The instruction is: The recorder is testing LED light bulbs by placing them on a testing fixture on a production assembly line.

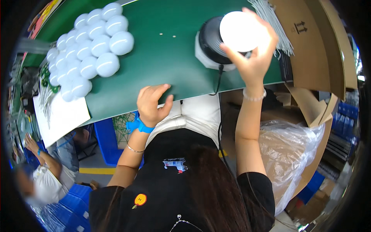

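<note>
A brightly glowing white globe bulb [237, 30] is in my right hand [257, 58], with the thumb and fingers wrapped around its sides. It sits at or just over a round black device [210, 40] on a white base; whether the two touch is hidden by the glare. My left hand [152, 102] rests at the front edge of the green table [166, 65], fingers loosely apart and nothing in them. Two tiny pale pieces [174, 36] lie on the tabletop farther off. Several white globe bulbs [121, 43] stand in close rows at the left.
Bundled white wires [272, 25] lie at the far right beside a cardboard box [315, 54]. Below it is a box with a clear plastic liner [290, 158]. A white sheet [62, 116] overhangs the left corner, near a blue bin [106, 141]. Another person [50, 174] sits at lower left.
</note>
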Motion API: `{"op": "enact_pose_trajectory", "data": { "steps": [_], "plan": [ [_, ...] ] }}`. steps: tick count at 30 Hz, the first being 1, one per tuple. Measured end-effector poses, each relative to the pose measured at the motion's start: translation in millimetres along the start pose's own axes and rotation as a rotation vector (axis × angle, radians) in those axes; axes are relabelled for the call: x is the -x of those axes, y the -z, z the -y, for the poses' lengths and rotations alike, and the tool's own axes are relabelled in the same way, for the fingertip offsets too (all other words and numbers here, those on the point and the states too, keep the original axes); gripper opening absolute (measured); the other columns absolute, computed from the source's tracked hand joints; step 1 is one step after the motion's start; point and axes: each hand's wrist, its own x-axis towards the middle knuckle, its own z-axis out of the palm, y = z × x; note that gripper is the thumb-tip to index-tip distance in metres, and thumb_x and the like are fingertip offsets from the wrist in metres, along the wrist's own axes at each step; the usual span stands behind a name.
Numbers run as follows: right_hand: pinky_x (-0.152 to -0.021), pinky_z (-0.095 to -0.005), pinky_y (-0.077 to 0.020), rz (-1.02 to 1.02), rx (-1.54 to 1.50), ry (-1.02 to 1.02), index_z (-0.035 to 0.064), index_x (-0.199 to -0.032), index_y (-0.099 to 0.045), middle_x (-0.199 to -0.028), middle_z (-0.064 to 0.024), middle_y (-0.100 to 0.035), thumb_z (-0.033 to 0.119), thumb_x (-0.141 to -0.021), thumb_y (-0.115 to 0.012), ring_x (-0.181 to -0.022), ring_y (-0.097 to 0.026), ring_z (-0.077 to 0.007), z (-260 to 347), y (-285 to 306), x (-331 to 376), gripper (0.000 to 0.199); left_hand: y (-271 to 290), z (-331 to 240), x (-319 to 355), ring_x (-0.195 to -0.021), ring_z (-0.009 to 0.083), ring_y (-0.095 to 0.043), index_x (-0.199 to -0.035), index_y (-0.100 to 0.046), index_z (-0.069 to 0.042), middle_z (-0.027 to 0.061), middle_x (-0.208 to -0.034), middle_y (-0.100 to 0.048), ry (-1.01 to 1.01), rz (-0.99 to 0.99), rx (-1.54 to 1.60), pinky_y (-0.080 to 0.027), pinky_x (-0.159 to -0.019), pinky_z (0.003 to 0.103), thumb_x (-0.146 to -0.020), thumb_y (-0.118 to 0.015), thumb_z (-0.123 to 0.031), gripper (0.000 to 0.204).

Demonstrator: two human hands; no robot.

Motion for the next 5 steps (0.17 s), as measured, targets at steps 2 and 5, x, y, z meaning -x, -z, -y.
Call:
{"op": "enact_pose_trajectory", "data": {
  "steps": [2,5],
  "plan": [
    [-0.092,-0.0364,-0.0424,0.002,-0.214,0.07,0.0039,-0.118,-0.041,-0.119,-0.0197,-0.052,0.015,-0.055,-0.085,-0.108,-0.053,-0.0304,14,-13,9,0.078,4,-3,-2,-0.086,0.0275,-0.058,-0.114,-0.049,-0.003,0.0131,-0.101,-0.061,0.111,-0.001,0.191,-0.045,-0.076,0.035,-0.073,-0.07,-0.016,0.047],
    [-0.095,-0.0452,-0.0414,0.23,-0.288,0.066,0.0096,-0.121,-0.036,-0.116,-0.0213,-0.052,0.027,-0.056,-0.086,-0.107,-0.054,-0.0324,54,-43,36,0.084,15,-4,-9,-0.111,0.0297,-0.044,-0.128,-0.036,-0.002,0.0179,-0.129,-0.042,0.235,-0.007,0.439,-0.043,-0.085,0.038,-0.075,-0.068,-0.041,0.073]
  ]
}}
